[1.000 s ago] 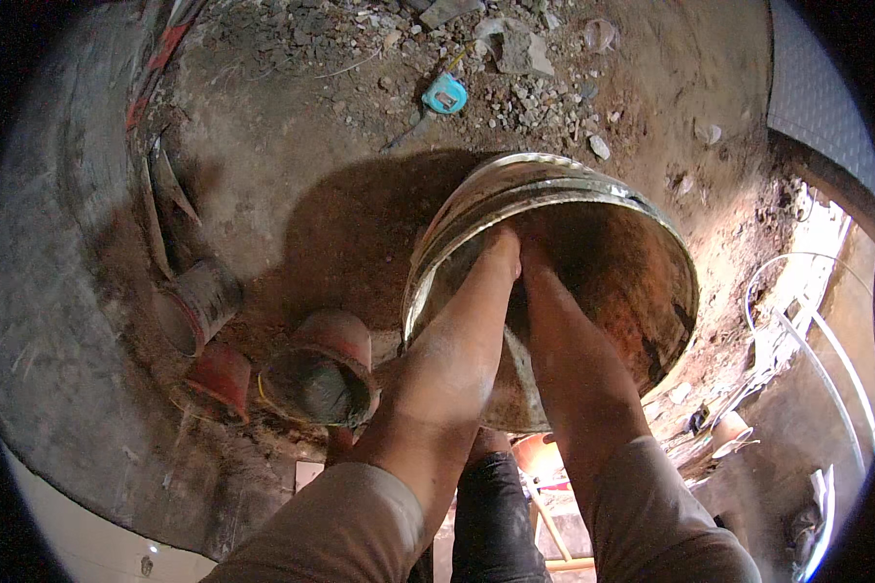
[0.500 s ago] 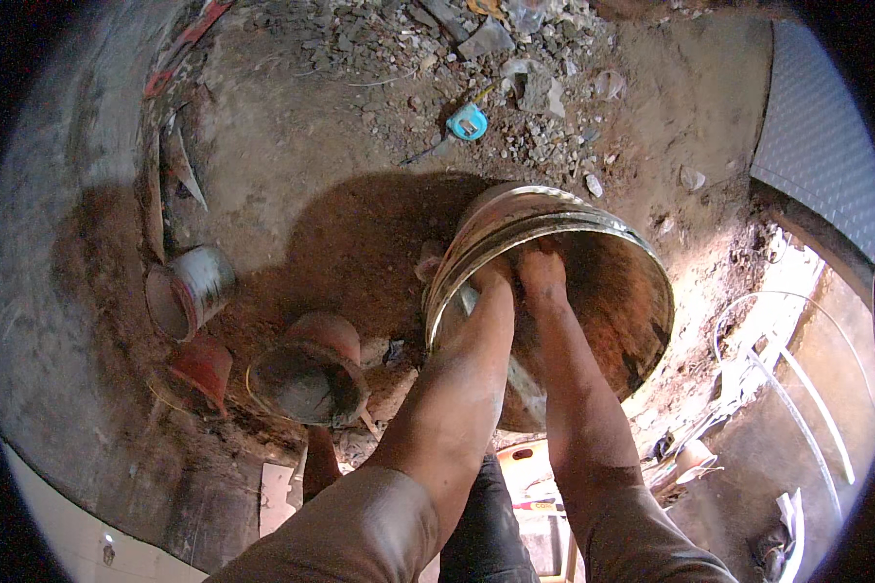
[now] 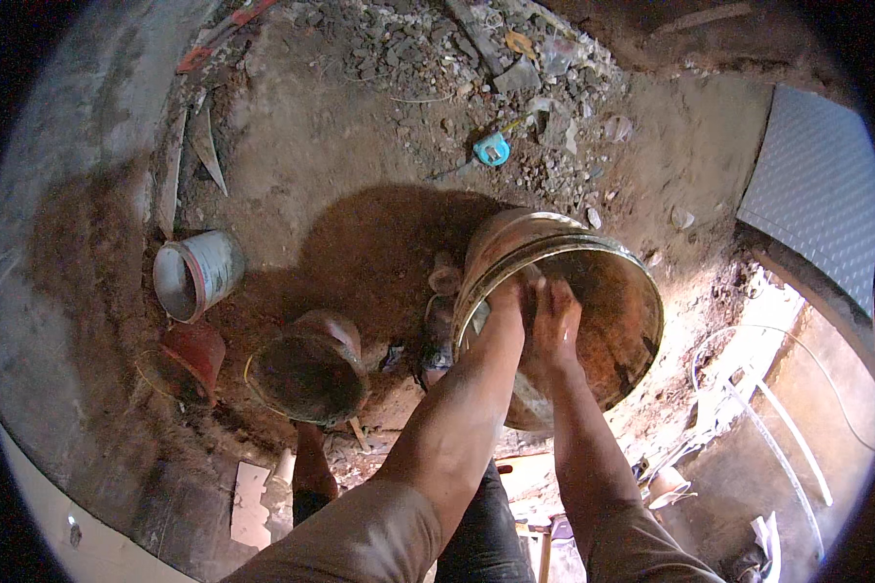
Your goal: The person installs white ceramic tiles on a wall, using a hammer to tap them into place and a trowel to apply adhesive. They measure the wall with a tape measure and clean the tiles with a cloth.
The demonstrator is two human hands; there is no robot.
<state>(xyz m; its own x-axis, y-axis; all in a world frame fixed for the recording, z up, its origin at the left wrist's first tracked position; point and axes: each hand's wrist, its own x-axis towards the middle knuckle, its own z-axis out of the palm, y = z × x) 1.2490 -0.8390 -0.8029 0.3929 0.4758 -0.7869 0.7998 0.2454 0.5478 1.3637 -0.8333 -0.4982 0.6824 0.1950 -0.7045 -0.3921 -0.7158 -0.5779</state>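
Note:
A large round tub (image 3: 647, 316) lies tipped, its wide mouth turned toward me and its inner wall stained brown. Both my forearms reach into it. My left hand (image 3: 520, 285) is deeper inside, its fingers mostly hidden. Just to its right, my right hand (image 3: 557, 316) has its fingers bent and drawn together; anything within them is too hard to see. The two hands are close together near the tub's upper inner wall.
On the dirt at left are a dark bucket (image 3: 306, 379), a red bucket (image 3: 192, 360) and a white bucket (image 3: 204, 277) on its side. A teal tape measure (image 3: 492, 149) lies by grey rubble (image 3: 399, 58). At right are a textured metal plate (image 3: 812, 194) and white tubes (image 3: 783, 432).
The view has shifted, so the ground things appear lower. My right hand has drawn back a little toward the tub's mouth and shows more. My left hand remains inside.

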